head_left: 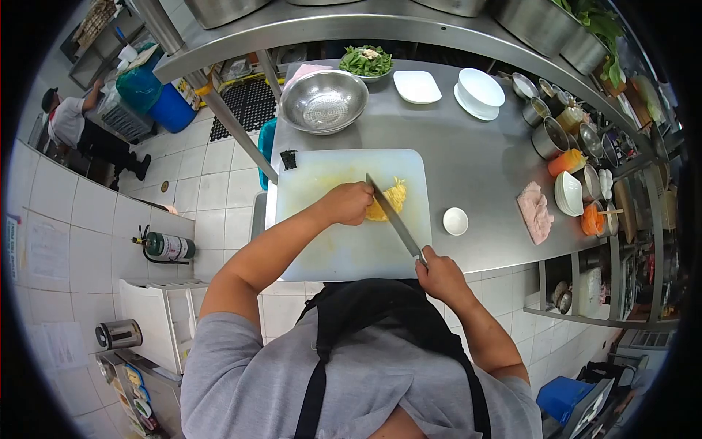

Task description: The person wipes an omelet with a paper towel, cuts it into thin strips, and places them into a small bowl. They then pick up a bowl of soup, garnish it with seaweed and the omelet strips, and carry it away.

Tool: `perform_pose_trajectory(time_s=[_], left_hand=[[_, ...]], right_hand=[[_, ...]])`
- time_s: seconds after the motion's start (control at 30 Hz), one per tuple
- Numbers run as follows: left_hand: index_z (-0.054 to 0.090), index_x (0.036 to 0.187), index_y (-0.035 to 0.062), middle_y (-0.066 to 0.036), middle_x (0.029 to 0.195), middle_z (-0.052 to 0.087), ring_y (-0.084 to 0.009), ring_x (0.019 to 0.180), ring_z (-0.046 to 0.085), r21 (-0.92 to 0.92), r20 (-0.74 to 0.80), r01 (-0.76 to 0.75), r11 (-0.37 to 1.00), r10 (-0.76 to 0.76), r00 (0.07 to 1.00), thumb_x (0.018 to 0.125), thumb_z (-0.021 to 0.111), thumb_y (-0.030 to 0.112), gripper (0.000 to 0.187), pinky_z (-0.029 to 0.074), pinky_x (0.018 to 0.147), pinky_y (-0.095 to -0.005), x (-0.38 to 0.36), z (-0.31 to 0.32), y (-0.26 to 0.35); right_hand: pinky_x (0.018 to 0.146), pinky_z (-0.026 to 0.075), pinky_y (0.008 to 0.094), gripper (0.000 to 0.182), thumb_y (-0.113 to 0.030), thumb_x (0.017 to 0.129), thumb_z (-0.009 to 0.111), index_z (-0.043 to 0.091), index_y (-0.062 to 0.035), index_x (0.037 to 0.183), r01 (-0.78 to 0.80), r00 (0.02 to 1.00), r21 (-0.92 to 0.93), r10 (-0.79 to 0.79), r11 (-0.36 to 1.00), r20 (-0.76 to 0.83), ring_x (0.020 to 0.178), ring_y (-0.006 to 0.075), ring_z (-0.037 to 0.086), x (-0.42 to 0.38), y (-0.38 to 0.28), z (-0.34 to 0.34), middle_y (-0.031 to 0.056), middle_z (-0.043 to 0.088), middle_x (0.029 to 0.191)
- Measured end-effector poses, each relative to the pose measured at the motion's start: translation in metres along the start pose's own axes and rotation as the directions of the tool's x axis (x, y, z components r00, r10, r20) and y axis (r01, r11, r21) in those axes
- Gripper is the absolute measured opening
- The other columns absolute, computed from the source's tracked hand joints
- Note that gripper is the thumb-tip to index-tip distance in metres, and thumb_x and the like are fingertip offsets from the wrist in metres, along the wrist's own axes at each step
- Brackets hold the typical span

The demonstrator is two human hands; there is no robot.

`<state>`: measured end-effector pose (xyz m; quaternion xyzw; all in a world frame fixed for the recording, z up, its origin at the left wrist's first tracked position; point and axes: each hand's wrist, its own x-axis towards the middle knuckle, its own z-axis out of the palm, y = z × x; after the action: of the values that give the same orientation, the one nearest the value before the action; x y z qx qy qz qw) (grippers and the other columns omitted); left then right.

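Note:
My right hand (442, 278) is closed round the handle of a long kitchen knife (398, 223). Its blade slants away to the upper left, across a yellow egg sheet (376, 213) on the white cutting board (329, 252). Thin yellow shreds (397, 194) lie to the right of the blade. On the other side, my left hand (351, 203) has its fingers curled down on the egg sheet, close to the blade's tip; the fingertips are partly hidden. A small piece of dark seaweed-like food (289, 159) lies at the board's upper left corner.
Beyond the board stand a steel colander (324, 102), a bowl of green leaves (366, 63), a white plate (417, 87) and white bowls (481, 89). Right are a small white cup (455, 221) and pink cloth (535, 213). A steel shelf (351, 31) overhangs; another person (69, 121) stands far left.

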<state>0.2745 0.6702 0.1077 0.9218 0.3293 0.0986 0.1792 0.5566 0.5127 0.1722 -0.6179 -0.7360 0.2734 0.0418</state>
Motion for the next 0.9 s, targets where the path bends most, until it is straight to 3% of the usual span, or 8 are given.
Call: perform_pose_trajectory(time_s=[0.17, 0.27, 0.37, 0.43, 0.57, 0.63, 0.73, 0.9], left_hand=[[0.073, 0.083, -0.001, -0.016, 0.094, 0.066, -0.0369, 0.094, 0.067, 0.014, -0.013, -0.007, 1.0, 0.008, 1.0, 0.073, 0.056, 0.003, 0.02, 0.058, 0.086, -0.0449, -0.004, 0.002, -0.002], [0.073, 0.083, -0.0006, -0.016, 0.094, 0.066, -0.0366, 0.095, 0.067, 0.013, -0.006, 0.008, 1.0, -0.008, 1.0, 0.073, 0.055, 0.003, 0.021, 0.058, 0.086, -0.0447, -0.004, 0.002, 0.001], [0.073, 0.082, -0.0001, -0.015, 0.094, 0.066, -0.036, 0.096, 0.067, 0.0, 0.003, 0.033, 0.999, -0.033, 0.999, 0.072, 0.056, 0.003, 0.02, 0.058, 0.086, -0.0446, -0.007, 0.0, 0.001], [0.073, 0.082, 0.0, -0.015, 0.094, 0.066, -0.0354, 0.097, 0.066, 0.015, -0.02, -0.002, 1.0, 0.002, 1.0, 0.072, 0.056, 0.003, 0.02, 0.058, 0.086, -0.0444, -0.006, 0.0, 0.0], [0.072, 0.081, -0.0003, -0.015, 0.094, 0.066, -0.0353, 0.097, 0.066, -0.001, -0.042, -0.005, 1.0, 0.005, 0.999, 0.071, 0.056, 0.002, 0.019, 0.058, 0.086, -0.0445, -0.005, -0.002, 0.001], [0.072, 0.081, -0.0003, -0.016, 0.094, 0.066, -0.0356, 0.096, 0.067, 0.008, -0.021, -0.008, 1.0, 0.009, 1.0, 0.071, 0.056, 0.002, 0.019, 0.058, 0.085, -0.0447, -0.006, -0.003, 0.002], [0.072, 0.081, -0.0005, -0.016, 0.094, 0.066, -0.0361, 0.096, 0.067, 0.019, 0.015, 0.014, 1.0, -0.014, 1.0, 0.072, 0.056, 0.003, 0.019, 0.058, 0.085, -0.045, -0.005, 0.001, -0.001], [0.073, 0.084, -0.0001, -0.016, 0.094, 0.066, -0.0361, 0.096, 0.067, 0.013, -0.003, 0.005, 1.0, -0.005, 1.0, 0.073, 0.056, 0.003, 0.021, 0.058, 0.085, -0.0453, -0.009, 0.003, -0.002]], right_hand=[[0.07, 0.054, 0.0618, 0.025, -0.024, 0.097, 0.06, 0.055, -0.0024, 0.109, 0.047, 0.999, 0.04, -0.047, 0.998, -0.004, 0.073, 0.0518, 0.067, 0.001, -0.002, -0.01, 0.0279, 0.069, 0.076], [0.071, 0.054, 0.0619, 0.025, -0.025, 0.098, 0.059, 0.055, -0.0021, 0.108, -0.011, 1.0, -0.002, 0.011, 1.0, 0.027, 0.074, 0.052, 0.068, 0.002, -0.001, -0.003, 0.0282, 0.069, 0.076], [0.072, 0.054, 0.0621, 0.025, -0.025, 0.098, 0.059, 0.056, -0.002, 0.106, 0.055, 0.998, 0.009, -0.055, 0.998, 0.009, 0.075, 0.0518, 0.068, 0.003, -0.004, -0.01, 0.0289, 0.069, 0.076], [0.073, 0.053, 0.062, 0.025, -0.025, 0.098, 0.059, 0.056, -0.0018, 0.106, -0.009, 1.0, 0.059, 0.01, 0.998, -0.01, 0.076, 0.0518, 0.068, 0.0, -0.009, -0.009, 0.0295, 0.069, 0.077], [0.073, 0.053, 0.0618, 0.025, -0.025, 0.098, 0.059, 0.055, -0.0015, 0.106, 0.013, 0.999, 0.0, -0.013, 1.0, 0.03, 0.076, 0.0518, 0.068, 0.007, -0.001, -0.007, 0.0295, 0.069, 0.078], [0.072, 0.054, 0.0617, 0.025, -0.025, 0.098, 0.059, 0.055, -0.0013, 0.107, 0.04, 0.999, 0.067, -0.038, 0.997, -0.027, 0.075, 0.0516, 0.068, 0.001, -0.006, -0.015, 0.0294, 0.069, 0.078], [0.071, 0.054, 0.0619, 0.025, -0.025, 0.098, 0.059, 0.055, -0.0015, 0.107, 0.018, 0.999, -0.015, -0.018, 1.0, 0.037, 0.075, 0.0514, 0.068, 0.003, -0.005, -0.003, 0.0293, 0.068, 0.077], [0.07, 0.053, 0.0621, 0.024, -0.024, 0.098, 0.059, 0.055, -0.0019, 0.108, 0.01, 1.0, 0.002, -0.01, 1.0, 0.02, 0.075, 0.0512, 0.068, -0.003, -0.012, -0.004, 0.029, 0.068, 0.075]])
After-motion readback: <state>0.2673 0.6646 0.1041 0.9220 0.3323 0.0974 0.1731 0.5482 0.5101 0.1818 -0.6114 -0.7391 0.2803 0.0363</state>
